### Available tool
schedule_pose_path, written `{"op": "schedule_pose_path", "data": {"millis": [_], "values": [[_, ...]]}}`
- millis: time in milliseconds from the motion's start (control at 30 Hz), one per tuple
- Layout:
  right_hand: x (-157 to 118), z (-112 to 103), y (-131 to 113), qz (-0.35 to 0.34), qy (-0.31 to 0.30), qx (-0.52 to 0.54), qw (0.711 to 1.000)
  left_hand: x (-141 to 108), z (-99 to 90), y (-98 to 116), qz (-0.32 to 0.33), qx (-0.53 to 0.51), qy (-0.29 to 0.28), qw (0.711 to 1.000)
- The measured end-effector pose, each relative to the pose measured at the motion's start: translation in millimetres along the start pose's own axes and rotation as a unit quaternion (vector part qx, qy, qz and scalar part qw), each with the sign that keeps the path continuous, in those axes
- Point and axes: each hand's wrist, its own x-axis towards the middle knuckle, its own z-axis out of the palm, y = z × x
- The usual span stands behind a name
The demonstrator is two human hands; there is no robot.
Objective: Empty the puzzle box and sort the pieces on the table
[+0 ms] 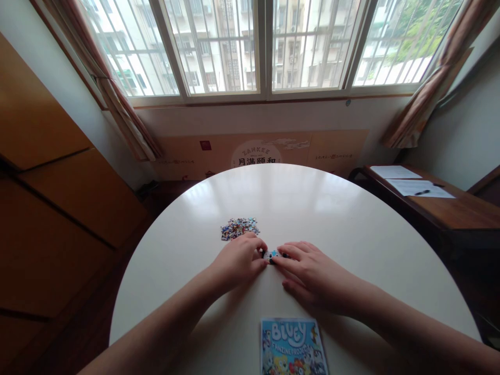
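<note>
The bare left hand (pixel 244 260) comes in from the near left, its wrist bent a little and its fingers curled down to the small joined cluster of pale, blue and black puzzle pieces (pixel 272 255) around the middle of the round glossy white table (pixel 344 234). The bare right hand (pixel 307 265) reaches in from the near right, palm down, fingertips on the cluster's other side. The hands sit apart, the cluster between them; whether either pinches it, I can't tell. Just beyond the left hand lies the loose heap of multicoloured cardboard puzzle pieces (pixel 239 228). The blue illustrated Bluey sheet (pixel 292 346) lies at the near side. Bare tabletop opens out left, right and far, up to the curved far edge.
</note>
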Motion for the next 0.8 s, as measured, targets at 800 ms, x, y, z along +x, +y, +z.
{"op": "schedule_pose_path", "data": {"millis": [800], "values": [[0.2, -2.9, -2.2, 0.011, -0.029, 0.010, 0.999, 7.1, -62.8, -81.6, -0.191, -0.157, 0.154, 0.957]]}}
